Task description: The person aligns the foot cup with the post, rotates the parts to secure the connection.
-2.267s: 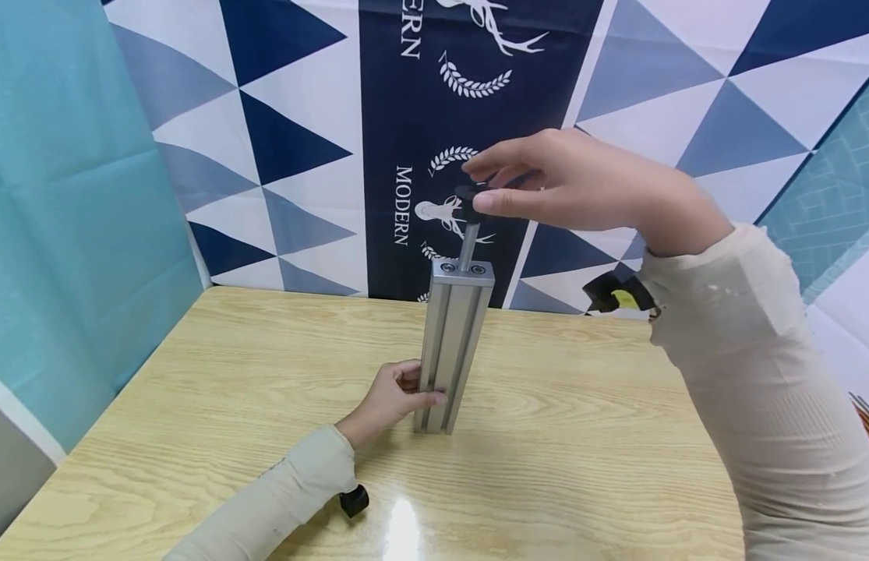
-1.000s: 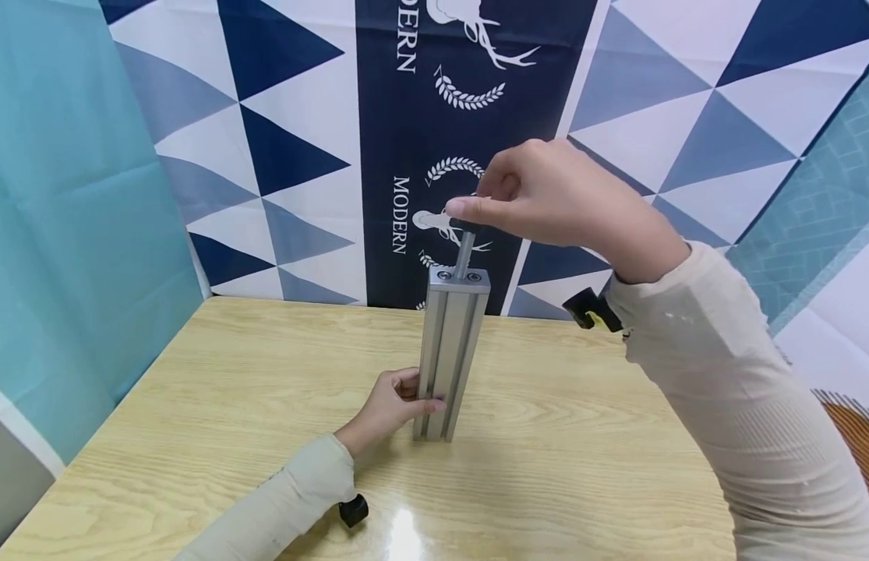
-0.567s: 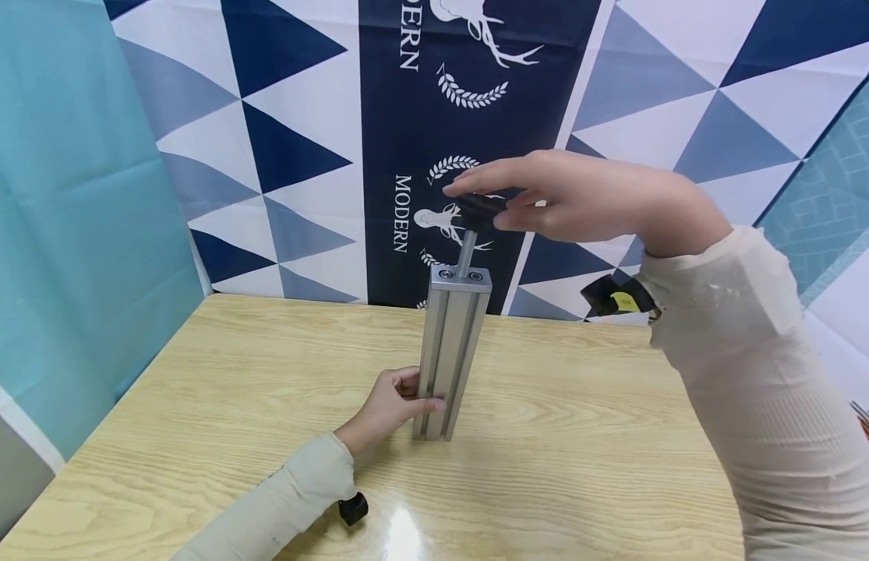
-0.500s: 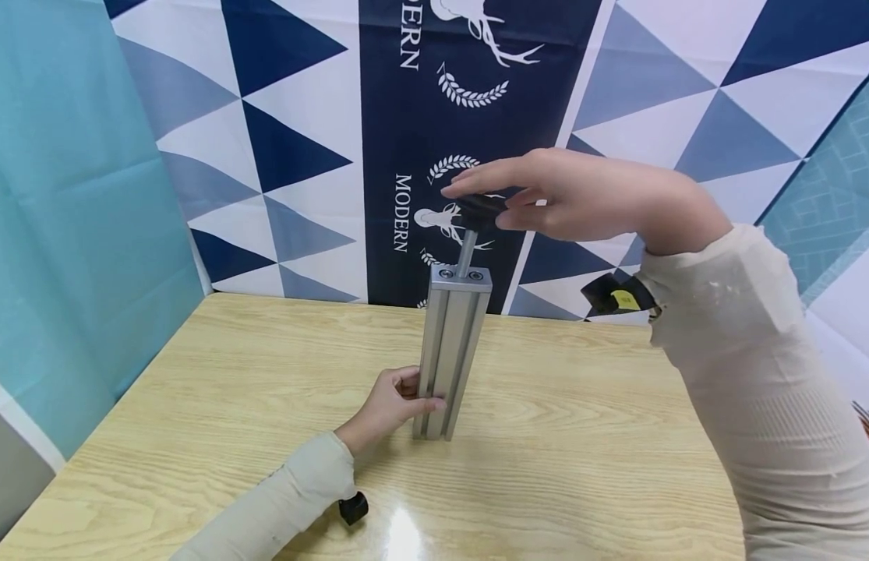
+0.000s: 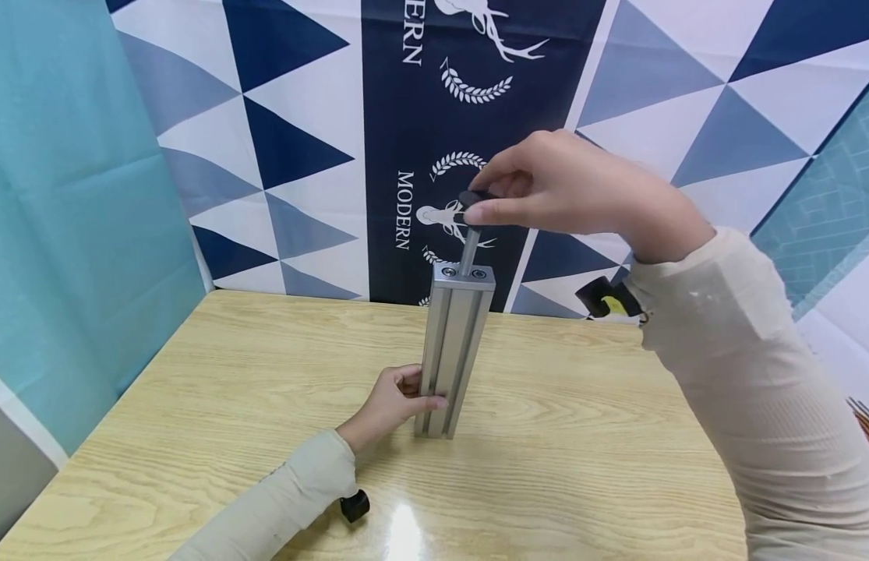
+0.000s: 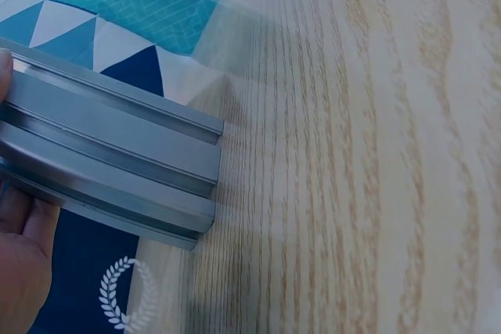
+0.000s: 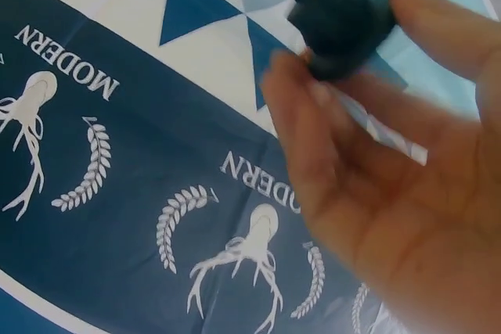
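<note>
An aluminium profile (image 5: pixel 457 343) with long grooves stands upright on the wooden table, its end plate carrying two screws. From that plate rises a metal rod (image 5: pixel 469 251), topped by a black knob (image 7: pixel 340 25). My left hand (image 5: pixel 386 401) grips the profile low down, thumb across the front; the left wrist view shows the profile's grooved lower end (image 6: pixel 117 146) beyond the fingers. High up, my right hand (image 5: pixel 574 187) pinches the knob between thumb and bent fingers. The right wrist view has the fingers blurred around the knob's edge.
The wooden table (image 5: pixel 266 343) reaches back to a patterned cloth (image 5: pixel 301 226) in blue and white. A teal curtain (image 5: pixel 69 195) hangs at the left. Each sleeve has a black wrist camera mount (image 5: pixel 355 506) on it.
The right hand's fingers, stretched out over the knob half a second ago, are now bent around it, after a similar grip one second ago. The left hand keeps its hold on the profile.
</note>
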`<state>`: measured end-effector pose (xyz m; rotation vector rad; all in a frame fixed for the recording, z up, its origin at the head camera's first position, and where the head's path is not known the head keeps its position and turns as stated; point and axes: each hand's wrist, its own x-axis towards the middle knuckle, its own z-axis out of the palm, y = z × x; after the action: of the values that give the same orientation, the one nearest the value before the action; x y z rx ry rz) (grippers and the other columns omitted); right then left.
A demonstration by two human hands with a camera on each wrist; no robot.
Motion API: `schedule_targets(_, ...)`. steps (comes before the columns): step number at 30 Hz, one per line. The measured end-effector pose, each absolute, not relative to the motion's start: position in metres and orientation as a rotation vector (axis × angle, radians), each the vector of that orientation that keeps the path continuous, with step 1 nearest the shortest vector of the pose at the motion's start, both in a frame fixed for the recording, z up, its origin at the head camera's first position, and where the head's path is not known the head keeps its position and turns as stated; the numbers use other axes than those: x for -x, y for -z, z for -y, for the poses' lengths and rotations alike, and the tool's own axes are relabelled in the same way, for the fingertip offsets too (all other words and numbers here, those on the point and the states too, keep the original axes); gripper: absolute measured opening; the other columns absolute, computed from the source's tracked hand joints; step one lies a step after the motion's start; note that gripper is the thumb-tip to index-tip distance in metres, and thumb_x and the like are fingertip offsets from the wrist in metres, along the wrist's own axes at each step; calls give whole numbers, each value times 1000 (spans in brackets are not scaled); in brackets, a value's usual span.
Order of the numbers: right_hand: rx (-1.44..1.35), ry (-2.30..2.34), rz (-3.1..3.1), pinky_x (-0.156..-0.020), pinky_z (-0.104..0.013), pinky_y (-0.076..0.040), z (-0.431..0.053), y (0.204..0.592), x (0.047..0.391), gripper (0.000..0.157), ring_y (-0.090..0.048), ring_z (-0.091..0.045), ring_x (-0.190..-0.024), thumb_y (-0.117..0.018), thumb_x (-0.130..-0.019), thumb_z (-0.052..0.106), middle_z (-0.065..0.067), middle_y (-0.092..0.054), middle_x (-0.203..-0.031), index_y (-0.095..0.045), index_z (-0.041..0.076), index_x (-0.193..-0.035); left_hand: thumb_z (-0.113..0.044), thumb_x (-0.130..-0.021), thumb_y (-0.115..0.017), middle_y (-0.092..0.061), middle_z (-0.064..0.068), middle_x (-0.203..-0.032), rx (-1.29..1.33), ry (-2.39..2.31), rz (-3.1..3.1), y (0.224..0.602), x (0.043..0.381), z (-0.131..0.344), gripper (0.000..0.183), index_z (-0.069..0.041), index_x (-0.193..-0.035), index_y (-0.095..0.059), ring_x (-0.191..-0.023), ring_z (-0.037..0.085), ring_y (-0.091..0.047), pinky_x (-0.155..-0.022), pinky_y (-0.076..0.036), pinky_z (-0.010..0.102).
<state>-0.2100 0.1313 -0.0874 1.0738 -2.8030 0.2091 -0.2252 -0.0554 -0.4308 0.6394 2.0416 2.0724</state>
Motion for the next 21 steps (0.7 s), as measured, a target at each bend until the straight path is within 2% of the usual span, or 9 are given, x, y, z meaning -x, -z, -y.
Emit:
schedule_targets(3, -885, -211, 2799, -60, -32, -41, -125, 92, 206, 50, -52, -19, -66, -63, -87, 54, -4, -56, -68, -71, 7, -100, -15, -79, -80, -71, 11, -106, -640, -2075, -2038, 430, 225, 55, 48, -2, -121, -64, -94, 13, -68, -84, -56, 30)
schedule_targets(7, -799, -167, 2764, -53, -32, -36, -120, 96, 204, 54, -47, -18, -56, -61, -85, 61, -1, -44, -55, -67, 7, -82, -17, -78, -81, -71, 10, -105, -645, -2081, -2028, 430, 225, 55, 48, -2, -121, -64, -94, 14, -68, -84, -56, 30)
schedule_targets(10, -791, -149, 2759, -52, -32, -36, -119, 96, 203, 54, -47, -18, -56, -61, -85, 61, -1, -44, -55, -67, 7, -82, -15, -78, -80, -71, 11, -106, -653, -2082, -2023, 430, 225, 55, 49, -2, -122, -64, -94, 14, -68, -84, -56, 31)
schedule_targets(12, -790, -153, 2777, -55, -32, -39, -119, 96, 202, 55, -50, -19, -59, -59, -87, 61, -3, -50, -59, -70, 7, -91, -14, -78, -80, -70, 11, -108, -652, -2076, -2026, 430, 225, 55, 49, -3, -123, -63, -95, 14, -68, -84, -56, 31)
schedule_targets(15, -838, -178, 2829, -65, -36, -47, -122, 93, 202, 58, -57, -21, -72, -52, -91, 60, -6, -64, -77, -69, 7, -108, -12, -79, -79, -70, 12, -111, -640, -2068, -2021, 429, 224, 56, 49, -5, -125, -63, -97, 15, -67, -84, -56, 31)
schedule_targets(17, -942, -202, 2856, -80, -42, -50, -126, 90, 203, 56, -62, -22, -88, -47, -96, 54, -8, -69, -101, -64, 8, -123, -12, -80, -78, -69, 12, -112, -635, -2065, -2020, 429, 225, 56, 49, -5, -126, -62, -97, 14, -67, -84, -56, 30)
schedule_targets(19, -1098, -217, 2866, -94, -46, -47, -131, 87, 206, 50, -60, -23, -107, -44, -101, 44, -9, -62, -126, -55, 9, -135, -10, -81, -77, -69, 12, -112, -636, -2069, -2012, 429, 225, 56, 49, -4, -127, -61, -96, 14, -67, -84, -56, 30)
schedule_targets(21, -1268, -209, 2868, -104, -49, -40, -136, 84, 210, 44, -51, -23, -124, -41, -104, 31, -7, -50, -142, -45, 12, -143, -9, -81, -77, -69, 12, -112, -636, -2076, -2006, 430, 225, 57, 49, -3, -127, -60, -95, 13, -67, -83, -56, 30)
